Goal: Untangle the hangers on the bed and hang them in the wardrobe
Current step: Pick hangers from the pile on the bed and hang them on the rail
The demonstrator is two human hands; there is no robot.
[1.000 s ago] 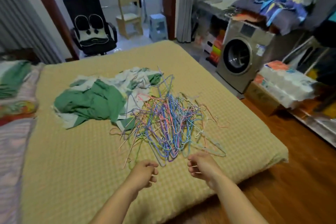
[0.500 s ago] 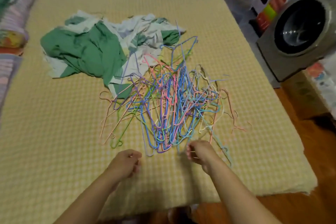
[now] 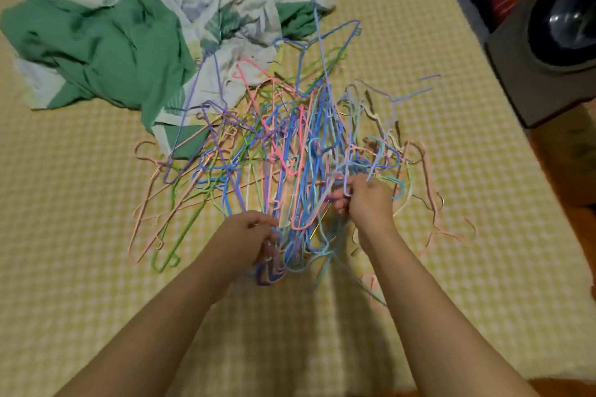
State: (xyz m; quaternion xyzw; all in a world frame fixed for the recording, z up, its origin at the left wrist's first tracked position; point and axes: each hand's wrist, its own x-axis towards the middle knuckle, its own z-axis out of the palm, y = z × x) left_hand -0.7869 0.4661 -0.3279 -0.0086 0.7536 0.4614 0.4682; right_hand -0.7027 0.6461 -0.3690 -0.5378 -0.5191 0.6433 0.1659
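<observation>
A tangled heap of thin wire hangers (image 3: 290, 151) in blue, pink, purple, green and cream lies in the middle of the bed (image 3: 80, 267), which has a yellow checked cover. My left hand (image 3: 245, 242) grips the near ends of several hangers at the heap's front edge. My right hand (image 3: 364, 200) has its fingers curled round a bunch of hangers on the heap's right side, with a pale purple hook between them. The near part of the heap is lifted a little off the cover. No wardrobe is in view.
A crumpled green and white cloth (image 3: 113, 42) lies behind the heap at the left. A front-loading washing machine (image 3: 554, 42) stands off the bed's right side, with a cardboard box (image 3: 571, 155) and wooden floor below it.
Both hands have reached forward from the bare cover into the heap and taken hold of hangers. My head has tilted down and come closer, so the heap fills the view.
</observation>
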